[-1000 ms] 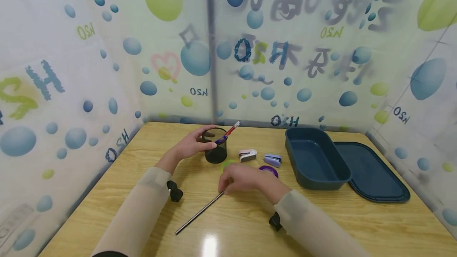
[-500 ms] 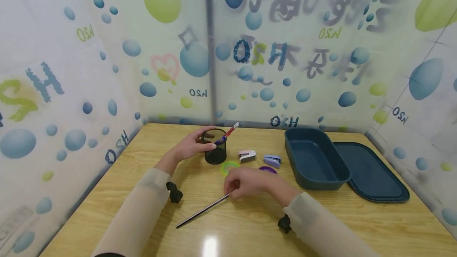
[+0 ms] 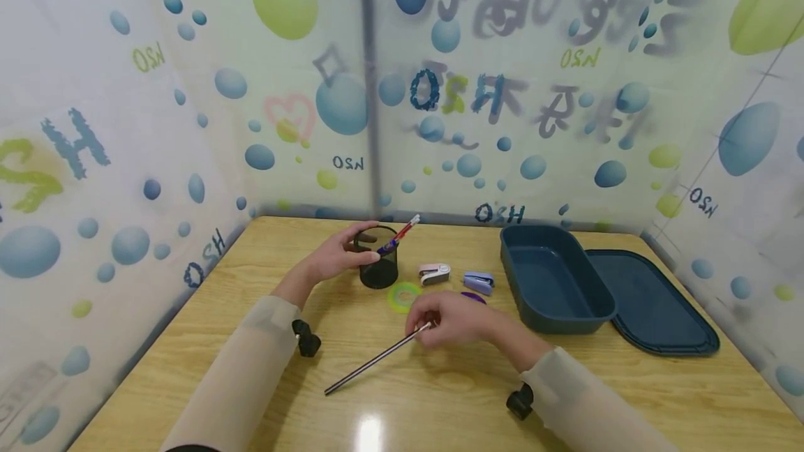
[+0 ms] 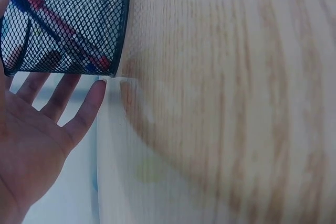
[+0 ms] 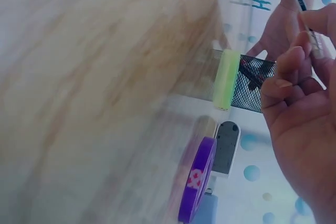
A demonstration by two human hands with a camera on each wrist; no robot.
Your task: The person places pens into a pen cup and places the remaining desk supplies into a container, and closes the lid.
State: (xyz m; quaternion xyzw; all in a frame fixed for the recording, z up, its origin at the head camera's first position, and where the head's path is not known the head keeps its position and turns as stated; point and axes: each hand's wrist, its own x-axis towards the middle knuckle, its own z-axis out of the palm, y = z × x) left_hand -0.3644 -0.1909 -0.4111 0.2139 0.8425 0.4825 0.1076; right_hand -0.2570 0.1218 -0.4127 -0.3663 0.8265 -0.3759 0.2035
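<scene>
My left hand (image 3: pixel 331 257) holds a black mesh pen holder (image 3: pixel 379 274) upright on the table, thumb at its near side and index finger round the far rim. Red and blue pens (image 3: pixel 402 234) lean inside it. In the left wrist view the other fingers (image 4: pixel 86 109) are spread beside the mesh. My right hand (image 3: pixel 455 319) pinches a thin dark pencil (image 3: pixel 370 363) near its whitish end, between thumb and fingers. The pencil slants down toward the near left; whether its far tip touches the table I cannot tell. A yellow-green tape roll (image 3: pixel 396 302) lies just beyond the right hand.
Behind the right hand lie a purple tape roll (image 5: pixel 197 182), a pink-and-white stapler (image 3: pixel 435 273) and a lavender stapler (image 3: pixel 479 282). A dark blue bin (image 3: pixel 559 284) stands at the right, its lid (image 3: pixel 666 305) beside it. Printed curtains border the table.
My right hand has moved rightward with the pencil, whose light end now shows and whose far tip has shifted right and away. The yellow-green tape roll is now uncovered. The left hand stays put.
</scene>
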